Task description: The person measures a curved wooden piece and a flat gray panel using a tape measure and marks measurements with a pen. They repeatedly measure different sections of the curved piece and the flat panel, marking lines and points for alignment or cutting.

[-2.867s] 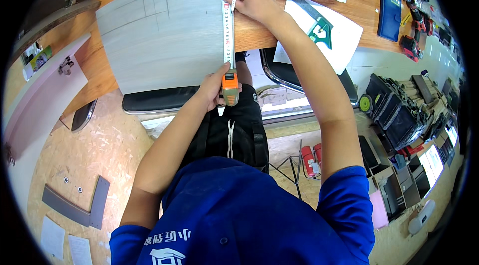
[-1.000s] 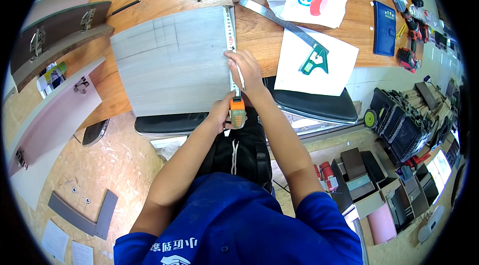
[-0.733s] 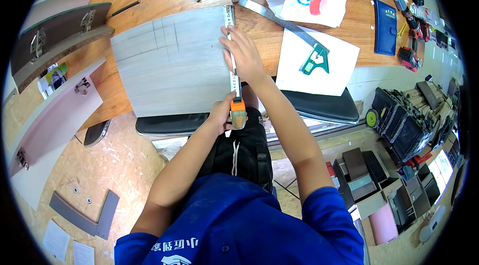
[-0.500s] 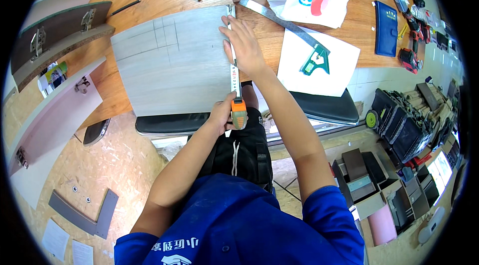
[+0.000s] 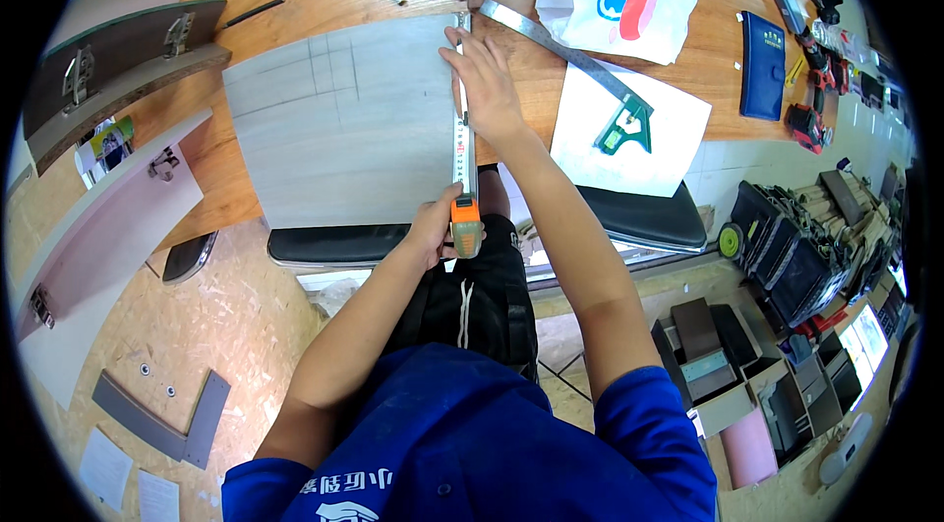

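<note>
A grey board (image 5: 339,144) with pencil lines crossing near its far left part lies on the wooden table. My left hand (image 5: 433,227) is closed around an orange and olive tape measure (image 5: 465,227) at the board's near right corner. Its white tape blade (image 5: 461,153) runs out along the board's right edge toward the far corner. Over the blade's far part lies my right hand (image 5: 489,94), fingers stretched out across the edge and pressing lightly there. The hand covers part of the blade.
Right of the board, a combination square (image 5: 626,124) lies partly on white paper (image 5: 669,129). Beyond are a printed plastic bag (image 5: 615,1), a blue notebook (image 5: 762,65) and a red drill (image 5: 808,124). Panels with hinges (image 5: 128,70) stand at left. A black stool (image 5: 339,244) sits under the board's near edge.
The view has shifted slightly. The tape measure's case has turned a little more upright in my left hand, and my right fingers have drawn slightly closer together over the blade.
</note>
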Available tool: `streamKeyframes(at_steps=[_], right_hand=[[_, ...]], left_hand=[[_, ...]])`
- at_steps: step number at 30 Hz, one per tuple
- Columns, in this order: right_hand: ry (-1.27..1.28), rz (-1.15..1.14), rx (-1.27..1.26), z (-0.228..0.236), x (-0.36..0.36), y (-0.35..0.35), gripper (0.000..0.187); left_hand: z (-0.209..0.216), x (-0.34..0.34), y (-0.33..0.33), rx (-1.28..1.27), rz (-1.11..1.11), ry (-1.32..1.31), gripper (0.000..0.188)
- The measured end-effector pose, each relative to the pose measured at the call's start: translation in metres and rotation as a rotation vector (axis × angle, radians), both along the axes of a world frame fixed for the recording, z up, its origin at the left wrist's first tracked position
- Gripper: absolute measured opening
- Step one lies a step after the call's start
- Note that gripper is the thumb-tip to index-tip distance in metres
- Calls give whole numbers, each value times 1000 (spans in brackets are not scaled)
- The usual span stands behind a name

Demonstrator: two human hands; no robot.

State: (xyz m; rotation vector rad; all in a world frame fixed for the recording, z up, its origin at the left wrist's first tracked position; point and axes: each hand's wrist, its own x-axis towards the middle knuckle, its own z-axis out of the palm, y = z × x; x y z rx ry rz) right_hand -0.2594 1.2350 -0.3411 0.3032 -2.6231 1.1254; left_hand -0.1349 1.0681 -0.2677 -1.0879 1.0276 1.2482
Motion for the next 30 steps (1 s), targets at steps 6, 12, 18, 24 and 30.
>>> streamKeyframes(at_steps=[6, 12, 18, 24, 30], right_hand=[[-29, -39, 23, 9, -11, 3, 40], [-50, 14, 28, 9, -11, 8, 41], [-36, 40, 86, 10, -13, 11, 41], [0, 65, 120, 9, -16, 13, 39], [-13, 110, 118, 13, -19, 20, 38]], left_hand=[[1, 1, 1, 17, 13, 11, 62], [5, 0, 2, 16, 3, 4, 65], [2, 2, 1, 23, 0, 6, 67], [-1, 3, -2, 31, 25, -4, 66], [-3, 5, -6, 33, 28, 2, 66]])
